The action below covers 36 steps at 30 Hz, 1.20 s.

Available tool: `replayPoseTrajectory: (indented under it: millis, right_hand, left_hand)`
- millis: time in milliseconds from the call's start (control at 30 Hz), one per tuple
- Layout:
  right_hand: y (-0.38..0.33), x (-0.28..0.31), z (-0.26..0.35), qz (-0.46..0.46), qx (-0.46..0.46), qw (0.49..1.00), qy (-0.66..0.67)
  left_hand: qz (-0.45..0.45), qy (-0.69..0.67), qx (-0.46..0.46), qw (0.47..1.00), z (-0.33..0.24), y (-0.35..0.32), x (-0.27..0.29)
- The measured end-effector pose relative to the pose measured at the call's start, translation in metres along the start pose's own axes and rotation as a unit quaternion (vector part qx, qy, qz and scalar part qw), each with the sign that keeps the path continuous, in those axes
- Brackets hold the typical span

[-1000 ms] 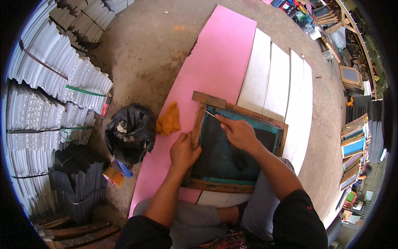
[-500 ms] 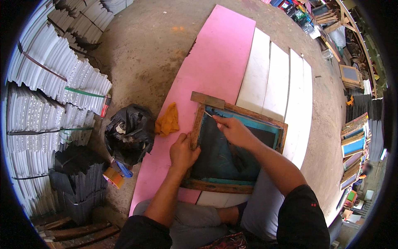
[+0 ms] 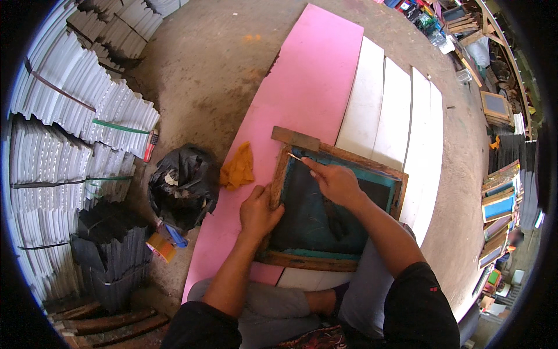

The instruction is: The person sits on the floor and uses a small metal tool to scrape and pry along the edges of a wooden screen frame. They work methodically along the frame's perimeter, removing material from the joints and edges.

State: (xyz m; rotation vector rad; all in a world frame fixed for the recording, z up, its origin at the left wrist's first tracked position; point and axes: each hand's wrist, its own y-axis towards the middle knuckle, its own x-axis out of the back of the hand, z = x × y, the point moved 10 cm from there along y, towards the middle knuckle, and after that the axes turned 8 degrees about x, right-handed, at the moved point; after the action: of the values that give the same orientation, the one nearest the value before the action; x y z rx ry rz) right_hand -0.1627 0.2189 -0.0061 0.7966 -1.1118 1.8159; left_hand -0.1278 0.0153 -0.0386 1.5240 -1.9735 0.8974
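Note:
A screen-printing frame with old wooden sides and dark, teal-edged mesh lies tilted before me, partly over my right leg. My left hand is closed round its left wooden side, thumb on the inner edge. In my right hand is a thin stick-like tool with a pale tip, pointing into the upper left corner of the mesh; its exact kind is unclear. A flat wooden piece sits against the frame's top left corner. A dark pliers-like shape shows on the mesh below my right wrist.
Beneath the frame lie a pink board and several white boards. An orange cloth and a black plastic bag are to the left, near a tape roll. Bundled white sheets stand far left; more frames lean at right.
The view has shifted slightly, moving the boards and frame a little right. My right hand has moved a little, its index finger straighter along the tool. My left hand keeps its hold.

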Motion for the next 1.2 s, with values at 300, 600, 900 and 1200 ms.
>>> replayPoseTrajectory:
  millis: [300,600,900,1200]
  right_hand:
    - [-0.021,-0.003,0.009,-0.059,-0.001,0.995,0.084]
    - [-0.034,-0.008,0.021,-0.052,0.02,0.998,0.002]
    - [-0.034,-0.006,0.029,-0.017,0.005,0.999,-0.035]
    - [-0.02,-0.012,0.02,0.001,0.029,0.991,0.128]
  left_hand:
    - [0.002,0.002,0.029,1.0,0.002,0.001,-0.001]
    - [0.015,-0.012,0.037,0.999,-0.002,0.003,-0.001]
    - [0.016,-0.012,0.032,0.999,-0.001,0.002,-0.002]
    - [-0.009,0.007,-0.005,1.0,-0.007,0.002,-0.002]
